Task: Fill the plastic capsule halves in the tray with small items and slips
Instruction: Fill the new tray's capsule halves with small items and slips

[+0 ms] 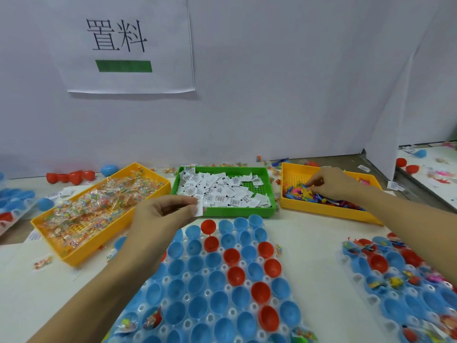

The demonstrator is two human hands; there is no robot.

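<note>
A clear tray [197, 320] of blue and red capsule halves lies in front of me; a few halves at its near edge hold small packets. My left hand [163, 219] hovers over the tray's far left corner, pinching a white paper slip [199, 209]. Behind it a green tray [271, 191] holds many white slips. My right hand [331, 183] reaches into the yellow tray [329, 211] at the right, fingertips closed on a small coloured plastic toy [305, 188]. A yellow tray [61, 246] at the left holds candy packets.
A second capsule tray [358, 277] with partly filled halves lies at the right. Loose red and blue capsule halves [71, 176] sit along the white back wall. More capsules lie at the far left edge. Stray slips and packets dot the table.
</note>
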